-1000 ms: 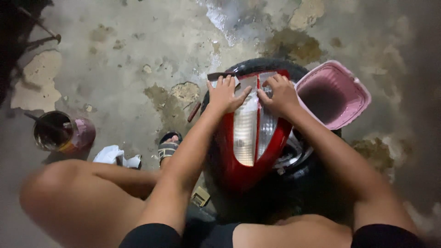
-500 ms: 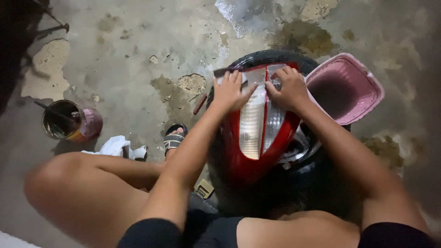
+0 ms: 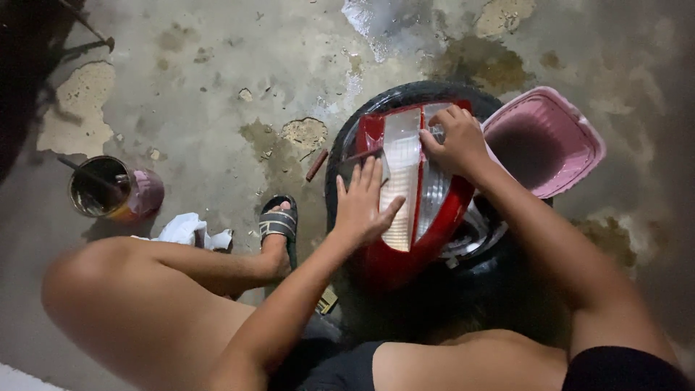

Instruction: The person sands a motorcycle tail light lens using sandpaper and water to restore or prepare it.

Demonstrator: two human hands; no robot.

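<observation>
While right hand (image 3: 455, 139) stays gripping tail lamp (image 3: 405, 188) top, left hand (image 3: 362, 206) slid down, flat.

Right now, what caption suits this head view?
Both hands, left and right, press on a red tail light lying on a tyre.

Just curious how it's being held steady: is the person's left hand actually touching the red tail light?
Touching. In the head view the left hand lies flat, fingers spread, on the left side of the red tail light, with no gap showing beneath the palm.
</observation>
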